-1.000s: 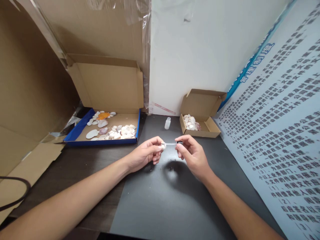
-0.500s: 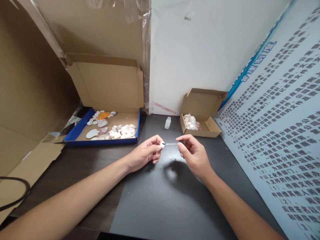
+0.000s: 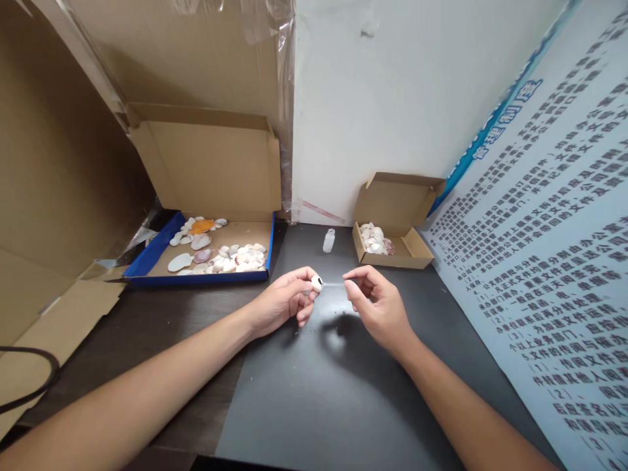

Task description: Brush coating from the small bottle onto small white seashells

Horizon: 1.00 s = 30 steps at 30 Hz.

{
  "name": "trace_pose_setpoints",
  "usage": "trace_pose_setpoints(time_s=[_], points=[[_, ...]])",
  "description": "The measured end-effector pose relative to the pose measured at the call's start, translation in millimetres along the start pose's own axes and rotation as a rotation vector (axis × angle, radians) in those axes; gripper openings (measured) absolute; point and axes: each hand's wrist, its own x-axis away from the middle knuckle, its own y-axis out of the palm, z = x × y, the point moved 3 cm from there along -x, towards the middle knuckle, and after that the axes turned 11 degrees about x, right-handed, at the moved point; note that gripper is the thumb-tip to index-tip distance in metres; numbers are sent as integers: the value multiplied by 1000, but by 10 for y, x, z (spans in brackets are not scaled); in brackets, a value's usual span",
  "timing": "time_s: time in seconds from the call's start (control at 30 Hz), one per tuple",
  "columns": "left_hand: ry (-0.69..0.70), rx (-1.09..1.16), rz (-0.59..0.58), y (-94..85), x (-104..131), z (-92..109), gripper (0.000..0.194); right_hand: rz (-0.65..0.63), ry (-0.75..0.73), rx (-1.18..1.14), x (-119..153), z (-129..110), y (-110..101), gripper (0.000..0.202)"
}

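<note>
Reads 管理制度 on the poster (image 3: 540, 216). Pinches a pale shell (image 3: 317, 283) with the left hand (image 3: 282, 303), a thin clear strip (image 3: 333, 284) with the right hand (image 3: 377, 306), above the tabletop (image 3: 314, 399), between front and back edges.

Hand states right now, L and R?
Left hand: closed, pinching a shell.
Right hand: thumb and index fingertips nearly together; can't tell exactly what it grips.

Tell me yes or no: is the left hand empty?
No, the left hand holds a pale shell at its fingertips.
</note>
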Motion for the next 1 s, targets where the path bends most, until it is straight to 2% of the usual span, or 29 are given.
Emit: trace_pose_setpoints(time_s=[0.23, 0.33, 0.4, 0.5, 0.63, 0.8, 1.0], points=[[8, -19, -8, -59, -26, -4, 17, 55, -65, 99, -7, -6, -25, 12], [11, -25, -12, -67, -26, -1, 17, 95, -73, 61, -7, 13, -47, 15], [12, -23, -9, -67, -23, -1, 16, 76, -86, 15, -3, 12, -48, 18], [3, 5, -3, -63, -19, -4, 15, 36, -119, 96, 0, -10, -54, 12], [-3, 64, 11, -68, -24, -4, 14, 75, -156, 121, 5, -24, -91, 15], [-7, 113, 15, -61, -21, 10, 13, 30, -208, 127, 1, -20, -62, 16], [-15, 151, 22, -56, -14, 26, 15, 69, -201, 171, -14, -11, -83, 15]])
